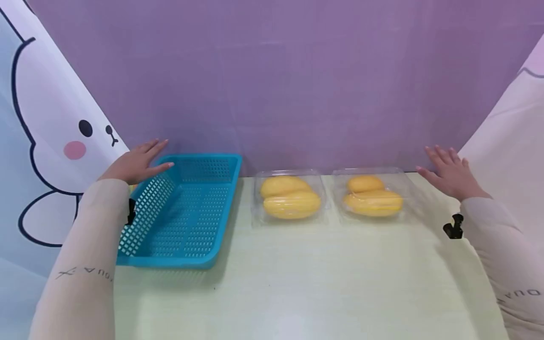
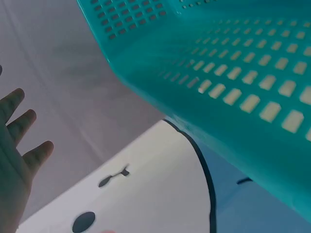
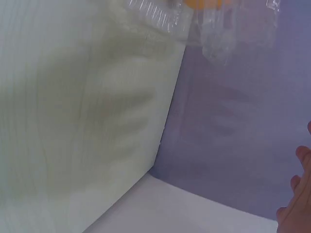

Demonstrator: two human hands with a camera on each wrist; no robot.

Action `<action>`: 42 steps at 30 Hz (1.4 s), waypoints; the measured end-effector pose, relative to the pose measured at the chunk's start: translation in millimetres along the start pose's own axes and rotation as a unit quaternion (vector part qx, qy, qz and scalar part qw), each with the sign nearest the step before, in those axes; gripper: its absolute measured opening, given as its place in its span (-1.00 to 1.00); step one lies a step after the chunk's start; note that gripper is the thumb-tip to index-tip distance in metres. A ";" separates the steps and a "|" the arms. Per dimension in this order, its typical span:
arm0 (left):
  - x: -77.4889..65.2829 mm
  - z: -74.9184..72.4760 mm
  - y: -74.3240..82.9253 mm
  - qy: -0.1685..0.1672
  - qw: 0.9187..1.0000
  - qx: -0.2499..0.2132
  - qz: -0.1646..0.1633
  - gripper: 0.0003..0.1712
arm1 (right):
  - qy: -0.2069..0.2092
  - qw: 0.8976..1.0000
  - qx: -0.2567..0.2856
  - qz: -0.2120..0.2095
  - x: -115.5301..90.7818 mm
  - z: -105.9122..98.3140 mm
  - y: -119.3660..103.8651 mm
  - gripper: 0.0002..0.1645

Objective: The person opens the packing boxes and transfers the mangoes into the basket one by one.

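My left hand [image 1: 138,163] is held with fingers spread by the upper left rim of a blue perforated plastic basket [image 1: 216,262]; in the left wrist view its fingertips show apart from the basket wall [image 2: 160,92]. Nothing is in that hand. Over the table's far right corner my right hand [image 1: 452,174] has its fingers extended and holds nothing. Nearest to it stands a clear plastic box [image 1: 408,208] with yellow, mango-like fruits [image 1: 374,203] inside. Another clear box [image 1: 257,212] with similar yellow fruits [image 1: 292,205] sits between it and the basket.
The pale wood-grain table [image 1: 297,283] ends at a purple cloth backdrop [image 1: 280,85]. A cartoon-printed cloth [image 1: 55,108] hangs along the left side, and a pale cloth [image 1: 514,141] along the right. Small black clips [image 1: 454,226] show at the sleeve cuffs.
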State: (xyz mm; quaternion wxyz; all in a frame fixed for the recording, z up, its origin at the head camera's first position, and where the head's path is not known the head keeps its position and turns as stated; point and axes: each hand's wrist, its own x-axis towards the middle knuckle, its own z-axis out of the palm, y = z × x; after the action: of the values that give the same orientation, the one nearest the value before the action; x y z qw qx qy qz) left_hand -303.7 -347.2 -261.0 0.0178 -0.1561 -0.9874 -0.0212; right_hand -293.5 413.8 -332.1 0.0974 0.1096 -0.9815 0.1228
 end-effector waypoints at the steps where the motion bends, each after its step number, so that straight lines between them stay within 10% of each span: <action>1: 1.0 -0.8 2.4 0.001 1.000 0.001 0.002 -0.04 | 0.000 1.000 0.005 -0.003 0.2 -0.3 -2.7 -0.12; 42: 31.0 -15.3 75.0 -0.044 0.998 -0.032 0.044 -0.03 | -0.034 0.984 0.100 -0.145 11.8 18.9 -92.9 -0.17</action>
State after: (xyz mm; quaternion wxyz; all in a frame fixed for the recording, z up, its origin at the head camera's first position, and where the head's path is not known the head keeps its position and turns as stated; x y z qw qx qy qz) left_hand -309.6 -267.1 -241.7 -0.0302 -0.2010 -0.9781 -0.0452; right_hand -285.7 318.7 -327.0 0.0691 0.2636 -0.9410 0.2008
